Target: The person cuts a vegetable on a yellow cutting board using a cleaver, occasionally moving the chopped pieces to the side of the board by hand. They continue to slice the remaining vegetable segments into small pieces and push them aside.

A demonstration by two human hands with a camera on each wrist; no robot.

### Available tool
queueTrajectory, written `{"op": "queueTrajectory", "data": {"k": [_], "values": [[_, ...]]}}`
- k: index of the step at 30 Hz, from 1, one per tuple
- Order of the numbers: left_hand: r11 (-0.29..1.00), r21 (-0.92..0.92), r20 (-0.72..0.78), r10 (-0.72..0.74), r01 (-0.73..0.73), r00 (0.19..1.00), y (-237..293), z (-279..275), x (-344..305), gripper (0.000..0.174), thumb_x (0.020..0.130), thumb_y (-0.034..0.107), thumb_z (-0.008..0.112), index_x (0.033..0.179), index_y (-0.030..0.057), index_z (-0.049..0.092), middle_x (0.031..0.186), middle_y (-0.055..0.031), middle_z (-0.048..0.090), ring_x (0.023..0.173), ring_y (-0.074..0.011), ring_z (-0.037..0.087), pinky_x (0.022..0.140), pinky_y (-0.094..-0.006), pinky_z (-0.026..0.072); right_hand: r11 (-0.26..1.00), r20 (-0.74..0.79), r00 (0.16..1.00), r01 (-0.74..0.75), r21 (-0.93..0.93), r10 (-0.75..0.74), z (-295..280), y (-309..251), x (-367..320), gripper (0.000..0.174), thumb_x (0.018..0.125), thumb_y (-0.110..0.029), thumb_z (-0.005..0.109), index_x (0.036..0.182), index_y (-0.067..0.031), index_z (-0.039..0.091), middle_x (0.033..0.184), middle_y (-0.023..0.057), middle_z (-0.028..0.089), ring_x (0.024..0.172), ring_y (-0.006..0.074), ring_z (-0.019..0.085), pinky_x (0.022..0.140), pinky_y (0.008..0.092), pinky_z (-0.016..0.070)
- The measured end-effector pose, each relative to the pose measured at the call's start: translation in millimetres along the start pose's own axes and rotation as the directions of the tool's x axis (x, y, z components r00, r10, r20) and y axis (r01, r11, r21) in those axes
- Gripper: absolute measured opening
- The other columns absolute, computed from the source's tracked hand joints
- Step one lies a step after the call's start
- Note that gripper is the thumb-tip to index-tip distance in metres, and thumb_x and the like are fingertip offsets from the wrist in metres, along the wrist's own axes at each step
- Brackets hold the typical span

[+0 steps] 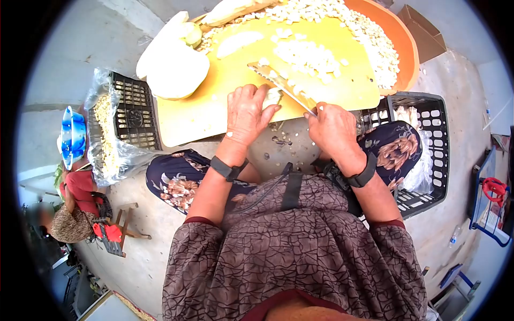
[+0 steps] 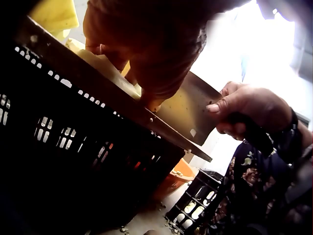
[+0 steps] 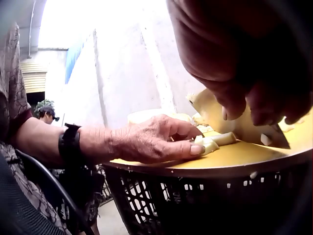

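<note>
In the head view a yellow board [image 1: 198, 117] bears a heap of pale diced cubes [image 1: 308, 56]. My left hand [image 1: 247, 115] holds pale strips [image 1: 273, 97] at the board's near edge, fingers curled over them; the right wrist view shows the strips [image 3: 222, 139] lying flat beside the thumb. My right hand [image 1: 333, 128] grips a broad-bladed knife [image 1: 286, 88] by its handle. The blade [image 3: 215, 115] stands on edge close to the strips, with a small cube stuck to its face. In the left wrist view my right hand [image 2: 257, 107] is behind the blade [image 2: 188, 107].
Large pale peeled pieces [image 1: 176, 64] lie at the board's left. An orange basin [image 1: 408, 51] with more cubes stands behind right. Black crates [image 1: 136, 107] are under and beside the board. A person [image 1: 72, 222] sits at the far left near a blue basin [image 1: 73, 137].
</note>
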State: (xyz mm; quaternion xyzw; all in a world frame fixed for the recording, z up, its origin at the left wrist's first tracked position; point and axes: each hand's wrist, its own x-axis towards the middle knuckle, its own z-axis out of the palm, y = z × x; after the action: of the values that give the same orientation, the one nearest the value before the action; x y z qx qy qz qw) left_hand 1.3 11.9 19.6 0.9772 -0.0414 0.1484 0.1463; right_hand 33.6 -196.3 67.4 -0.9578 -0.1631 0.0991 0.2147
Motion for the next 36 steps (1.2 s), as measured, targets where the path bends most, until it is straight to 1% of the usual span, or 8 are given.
{"op": "queueTrajectory", "data": {"k": [3, 4, 7, 11, 19, 25, 31, 36], "values": [[0.997, -0.062, -0.009, 0.044, -0.044, 0.999, -8, -1, -6, 0.052, 0.081, 0.032, 0.074, 0.125, 0.0070, 0.063, 0.114, -0.0153, 0.061, 0.107, -0.0330, 0.056, 0.094, -0.0435, 0.0426, 0.998, 0.021, 0.999, -0.039, 0.042, 0.039, -6, 3, 5, 0.028, 0.087, -0.027, 0.068, 0.087, 0.0006, 0.071, 0.078, 0.0230, 0.068, 0.078, 0.0419, 0.068, 0.075, 0.0480, 0.0533], [0.994, -0.090, -0.019, 0.065, -0.066, 0.998, -11, -1, -9, 0.053, 0.081, 0.031, 0.074, 0.127, 0.0068, 0.062, 0.117, -0.0160, 0.060, 0.109, -0.0336, 0.055, 0.096, -0.0436, 0.0425, 0.996, -0.001, 0.999, -0.046, 0.076, 0.046, -5, 6, 7, 0.028, 0.085, -0.026, 0.071, 0.080, 0.0019, 0.070, 0.075, 0.0238, 0.067, 0.076, 0.0431, 0.068, 0.073, 0.0484, 0.0537], [0.982, -0.172, -0.042, 0.070, -0.076, 0.997, -20, 2, -13, 0.053, 0.083, 0.028, 0.073, 0.129, 0.0057, 0.060, 0.121, -0.0167, 0.059, 0.114, -0.0351, 0.054, 0.100, -0.0438, 0.0419, 0.998, -0.026, 0.999, -0.029, 0.052, 0.031, -6, 9, 6, 0.029, 0.086, -0.026, 0.071, 0.081, 0.0023, 0.070, 0.075, 0.0231, 0.068, 0.075, 0.0432, 0.068, 0.074, 0.0490, 0.0534], [0.972, -0.219, -0.036, 0.084, -0.090, 0.996, -15, 12, -8, 0.050, 0.084, 0.024, 0.072, 0.128, 0.0043, 0.059, 0.121, -0.0166, 0.059, 0.114, -0.0348, 0.054, 0.100, -0.0440, 0.0419, 0.998, -0.037, 0.999, 0.029, 0.048, -0.027, 3, 3, 5, 0.034, 0.088, -0.030, 0.069, 0.083, 0.0039, 0.070, 0.081, 0.0235, 0.068, 0.081, 0.0417, 0.068, 0.076, 0.0476, 0.0527], [0.945, -0.321, -0.061, 0.043, -0.060, 0.997, -30, 8, -6, 0.036, 0.086, 0.013, 0.068, 0.121, 0.0044, 0.063, 0.116, -0.0160, 0.062, 0.111, -0.0350, 0.058, 0.096, -0.0419, 0.0476, 0.995, 0.073, 0.993, -0.093, 0.044, 0.089, -18, -8, 8, 0.035, 0.090, -0.032, 0.065, 0.088, 0.0023, 0.071, 0.090, 0.0231, 0.067, 0.092, 0.0399, 0.066, 0.084, 0.0469, 0.0506], [0.947, -0.307, -0.003, 0.103, -0.099, 0.995, -41, 3, 6, 0.029, 0.084, 0.008, 0.066, 0.113, 0.0039, 0.067, 0.104, -0.0145, 0.065, 0.102, -0.0351, 0.061, 0.090, -0.0424, 0.0508, 0.992, 0.086, 0.989, -0.121, 0.016, 0.119, -16, -1, 8, 0.037, 0.091, -0.033, 0.063, 0.096, 0.0017, 0.073, 0.098, 0.0240, 0.067, 0.101, 0.0396, 0.063, 0.088, 0.0476, 0.0491], [0.957, -0.241, 0.041, 0.177, -0.162, 0.983, -43, -4, 14, 0.027, 0.082, 0.005, 0.064, 0.108, 0.0033, 0.067, 0.097, -0.0147, 0.064, 0.096, -0.0350, 0.062, 0.085, -0.0431, 0.0523, 0.939, 0.170, 0.964, -0.242, 0.246, 0.204, -2, 20, 17, 0.035, 0.090, -0.029, 0.064, 0.095, 0.0042, 0.072, 0.091, 0.0283, 0.067, 0.091, 0.0414, 0.067, 0.082, 0.0470, 0.0512], [0.987, -0.073, 0.070, 0.148, -0.142, 0.987, -43, -6, 24, 0.026, 0.082, 0.003, 0.061, 0.108, 0.0023, 0.066, 0.091, -0.0164, 0.064, 0.091, -0.0355, 0.063, 0.083, -0.0438, 0.0531, 0.942, 0.165, 0.965, -0.240, 0.236, 0.205, -2, 26, 21, 0.034, 0.090, -0.027, 0.065, 0.092, 0.0066, 0.071, 0.085, 0.0302, 0.067, 0.083, 0.0433, 0.067, 0.077, 0.0465, 0.0521]]}}
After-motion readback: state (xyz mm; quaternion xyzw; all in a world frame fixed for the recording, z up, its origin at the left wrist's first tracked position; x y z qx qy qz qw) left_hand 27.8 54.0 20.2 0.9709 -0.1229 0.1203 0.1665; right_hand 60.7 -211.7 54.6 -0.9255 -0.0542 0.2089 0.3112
